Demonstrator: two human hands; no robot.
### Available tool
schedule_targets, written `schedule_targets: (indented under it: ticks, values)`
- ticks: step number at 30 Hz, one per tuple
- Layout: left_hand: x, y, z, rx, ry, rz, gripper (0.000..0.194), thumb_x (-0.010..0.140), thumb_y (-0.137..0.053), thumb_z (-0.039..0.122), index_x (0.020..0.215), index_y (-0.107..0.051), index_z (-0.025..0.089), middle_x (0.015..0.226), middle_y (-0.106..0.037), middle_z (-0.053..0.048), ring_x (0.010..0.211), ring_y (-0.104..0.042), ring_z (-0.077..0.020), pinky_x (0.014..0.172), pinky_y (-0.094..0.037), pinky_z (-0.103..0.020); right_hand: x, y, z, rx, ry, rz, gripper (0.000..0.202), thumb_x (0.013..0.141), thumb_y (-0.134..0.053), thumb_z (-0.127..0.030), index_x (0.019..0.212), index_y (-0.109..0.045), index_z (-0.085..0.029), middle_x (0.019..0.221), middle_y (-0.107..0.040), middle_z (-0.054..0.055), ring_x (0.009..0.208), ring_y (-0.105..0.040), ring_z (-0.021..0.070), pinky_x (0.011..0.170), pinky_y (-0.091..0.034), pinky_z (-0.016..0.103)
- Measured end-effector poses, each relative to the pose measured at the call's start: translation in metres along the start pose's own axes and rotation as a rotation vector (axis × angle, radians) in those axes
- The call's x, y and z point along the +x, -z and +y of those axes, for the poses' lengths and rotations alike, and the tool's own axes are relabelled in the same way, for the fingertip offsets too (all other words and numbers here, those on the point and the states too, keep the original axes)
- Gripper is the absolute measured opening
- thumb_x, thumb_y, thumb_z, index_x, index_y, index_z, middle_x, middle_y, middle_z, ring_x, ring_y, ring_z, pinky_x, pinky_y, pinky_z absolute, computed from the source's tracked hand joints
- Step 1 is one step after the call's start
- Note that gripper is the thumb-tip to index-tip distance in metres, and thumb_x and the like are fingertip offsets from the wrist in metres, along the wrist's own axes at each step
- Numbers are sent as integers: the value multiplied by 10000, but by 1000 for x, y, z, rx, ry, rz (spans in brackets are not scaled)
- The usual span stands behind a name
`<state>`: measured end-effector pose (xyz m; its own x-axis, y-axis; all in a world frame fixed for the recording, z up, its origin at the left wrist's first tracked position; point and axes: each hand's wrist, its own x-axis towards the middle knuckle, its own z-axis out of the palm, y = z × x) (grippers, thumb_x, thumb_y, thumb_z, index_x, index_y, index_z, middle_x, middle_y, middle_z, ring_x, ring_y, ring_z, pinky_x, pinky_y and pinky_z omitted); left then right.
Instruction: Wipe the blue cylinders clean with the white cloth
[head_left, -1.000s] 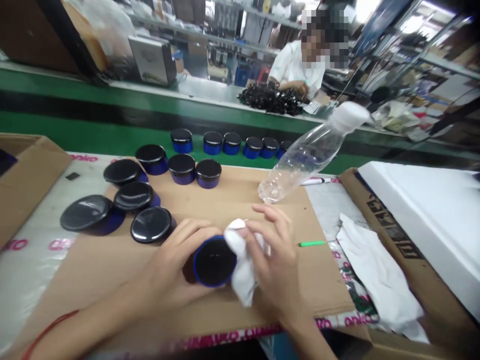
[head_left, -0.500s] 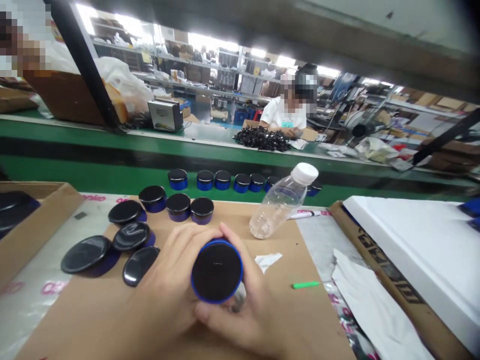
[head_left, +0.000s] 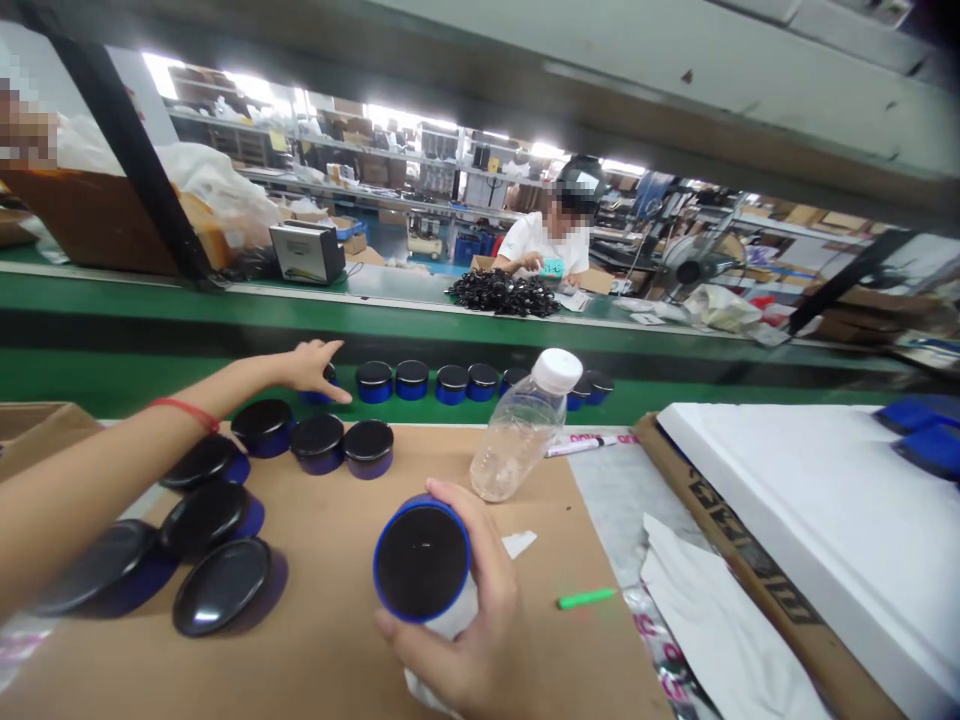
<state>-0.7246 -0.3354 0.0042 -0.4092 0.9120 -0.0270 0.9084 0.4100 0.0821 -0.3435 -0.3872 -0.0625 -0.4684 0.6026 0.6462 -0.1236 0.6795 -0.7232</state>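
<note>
My right hand (head_left: 487, 600) is closed round a round blue case with a black face (head_left: 422, 562), held above the brown cardboard sheet (head_left: 322, 640). A crumpled white cloth or tissue (head_left: 454, 620) sits between the case and my palm. Stretched out to the far left, my left hand (head_left: 307, 368) has its thumb and fingers apart at the leftmost case (head_left: 324, 385) on the green belt. That case is partly hidden by the hand, and whether they touch I cannot tell. Several more blue cases with shiny black tops (head_left: 317, 440) stand on the cardboard's left side.
A clear bottle with a white cap (head_left: 517, 430) stands tilted-looking beyond my right hand. Near it lie a marker (head_left: 581, 446) and a green stick (head_left: 585, 599). White foam (head_left: 787, 500) is at right, with white paper (head_left: 720, 620) before it. A co-worker (head_left: 551, 240) sits across the belt.
My left hand has let go of the held case and moved forward and left to the row on the belt. My right hand keeps the case. The view has shifted slightly.
</note>
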Motion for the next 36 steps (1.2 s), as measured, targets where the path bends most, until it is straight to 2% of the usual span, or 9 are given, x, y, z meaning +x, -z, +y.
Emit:
schedule_targets:
  ticks: [7,12,14,21,24,26,28,32,36]
  values:
    - [6,-27,15,-17,-133,-150,458,1078,-780,372,1483,-661,196,1518,-680,-142,1311,-718,-342,1093,-642,-580,2,-2,0,43,-1,30,828,781,-906,-343,1543,-583,-312,1412,-772,65,1250,-825,269,1014,-713,299]
    - [4,-34,24,-2,-117,-131,483,1084,-768,422,1495,-652,198,1503,-688,-145,1306,-720,-343,1099,-634,-590,-11,-10,3,-3,52,104,1007,722,-976,-449,1607,-532,-265,1505,-734,154,1358,-748,446,1080,-705,551]
    - [1,-33,24,-14,-96,-99,475,1086,-765,426,1489,-656,198,1487,-697,-141,1284,-731,-335,1084,-644,-575,-13,-10,2,-6,92,120,1016,734,-980,-474,1618,-516,-283,1499,-740,147,1349,-752,448,1076,-708,571]
    - [-23,11,30,-73,7,190,577,1076,-764,475,1562,-599,209,1507,-684,-153,1320,-714,-359,1122,-613,-617,-11,-3,-3,51,154,98,919,895,-899,-504,1674,-459,-298,1538,-711,136,1408,-729,397,1148,-686,555]
    - [-59,32,43,-142,-35,395,810,1037,-740,583,1687,-435,208,1547,-677,-187,1390,-683,-433,1177,-562,-620,-11,0,-1,52,177,88,923,916,-885,-506,1693,-438,-286,1550,-698,132,1436,-711,381,1182,-666,534]
    - [-95,32,54,-188,-141,497,842,1003,-687,689,1678,-428,258,1572,-680,-134,1381,-693,-446,1157,-567,-525,-11,1,-1,53,195,87,962,899,-912,-501,1702,-431,-282,1545,-702,133,1437,-710,380,1190,-661,526]
    - [-135,18,66,-207,-300,500,761,975,-664,769,1588,-529,340,1443,-756,-68,1163,-786,-375,974,-620,-433,-11,1,-1,65,210,75,1018,863,-952,-488,1707,-423,-281,1525,-716,133,1430,-717,381,1195,-657,518]
    - [-194,-36,79,-189,-548,409,587,1084,-539,609,1627,-521,387,1170,-830,-86,927,-803,-333,784,-589,-422,-12,0,-3,98,219,68,1004,875,-932,-445,1715,-408,-279,1494,-742,124,1411,-737,371,1190,-659,509]
    - [-202,-79,71,-194,-620,276,563,1081,-570,446,1638,-563,363,1446,-783,-147,1230,-786,-390,1001,-625,-503,-8,2,0,62,244,50,1088,804,-1001,-492,1701,-430,-262,1437,-788,121,1293,-808,355,1103,-713,463]
